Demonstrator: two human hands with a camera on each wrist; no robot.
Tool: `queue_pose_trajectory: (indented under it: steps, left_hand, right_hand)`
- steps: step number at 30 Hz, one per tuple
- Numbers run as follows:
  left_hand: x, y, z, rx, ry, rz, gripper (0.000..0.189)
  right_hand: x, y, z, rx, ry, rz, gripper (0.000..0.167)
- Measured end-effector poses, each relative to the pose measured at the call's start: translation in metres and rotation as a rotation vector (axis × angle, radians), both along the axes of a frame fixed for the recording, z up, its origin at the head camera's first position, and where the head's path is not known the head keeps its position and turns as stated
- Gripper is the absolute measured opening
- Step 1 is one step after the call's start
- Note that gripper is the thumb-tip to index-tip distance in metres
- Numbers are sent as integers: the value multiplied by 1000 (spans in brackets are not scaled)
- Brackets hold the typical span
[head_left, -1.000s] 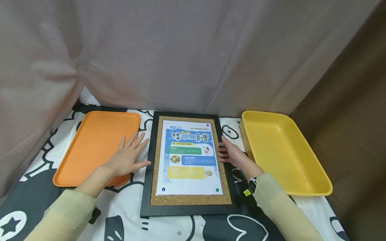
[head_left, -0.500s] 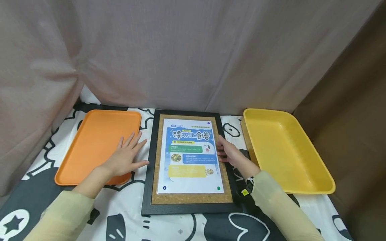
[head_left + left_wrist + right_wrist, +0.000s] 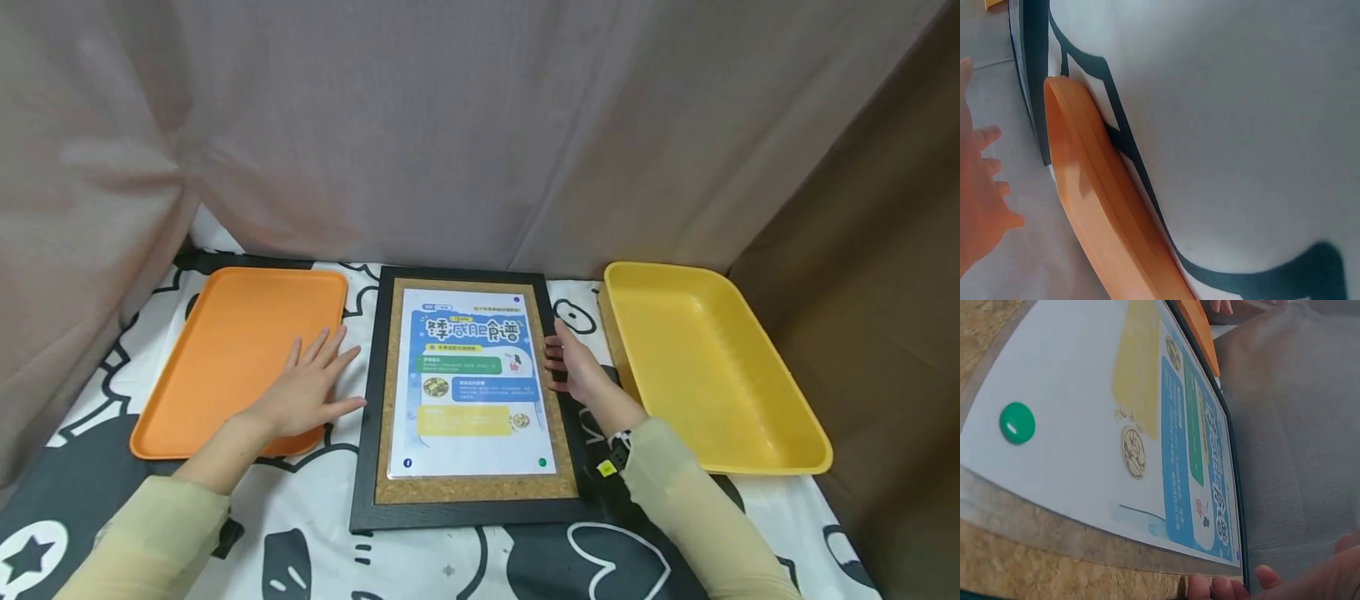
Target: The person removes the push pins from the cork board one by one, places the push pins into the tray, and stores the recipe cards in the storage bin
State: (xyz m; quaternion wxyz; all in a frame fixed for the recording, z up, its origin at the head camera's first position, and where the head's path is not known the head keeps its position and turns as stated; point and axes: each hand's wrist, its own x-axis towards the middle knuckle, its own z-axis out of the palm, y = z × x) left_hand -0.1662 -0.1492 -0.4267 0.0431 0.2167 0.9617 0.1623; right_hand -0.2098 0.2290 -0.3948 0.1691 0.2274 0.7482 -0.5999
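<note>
A cork board [image 3: 480, 495] in a black frame lies in the middle of the head view. On it is a blue-and-white printed poster [image 3: 472, 454] in a clear sheet, with a glossy green pin [image 3: 1017, 423] at its lower right corner. My right hand [image 3: 581, 372] is at the board's right frame edge, fingertips over the cork in the right wrist view, thumb raised. My left hand [image 3: 303, 396], fingers spread, is above the right side of the orange tray [image 3: 225, 367], its thumb pointing at the frame. It holds nothing. In the left wrist view its fingers [image 3: 992, 167] are apart from the tray rim.
At the right a deep yellow tray [image 3: 720, 367] stands near the board. A white cloth [image 3: 427, 562] with black cartoon drawings covers the surface. Grey curtain [image 3: 450, 125] hangs right behind the trays and board, and brown curtain [image 3: 885, 317] closes off the right side.
The head view has shifted slightly, so everything sits a little higher in it. Both hands keep nearly the same places; the right hand's fingers have drawn slightly outward from the poster.
</note>
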Motion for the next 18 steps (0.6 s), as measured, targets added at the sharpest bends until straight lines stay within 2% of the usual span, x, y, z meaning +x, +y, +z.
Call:
queue_pose_trajectory:
  steps: [8,18]
  left_hand:
    - [7,10,2,19,-13,-41,76]
    - [11,19,2,28,-14,-53,75]
  right_hand:
    - [-3,2,0,-19,-27,-10,54]
    - [-7,6,2,-7,-69,38,68]
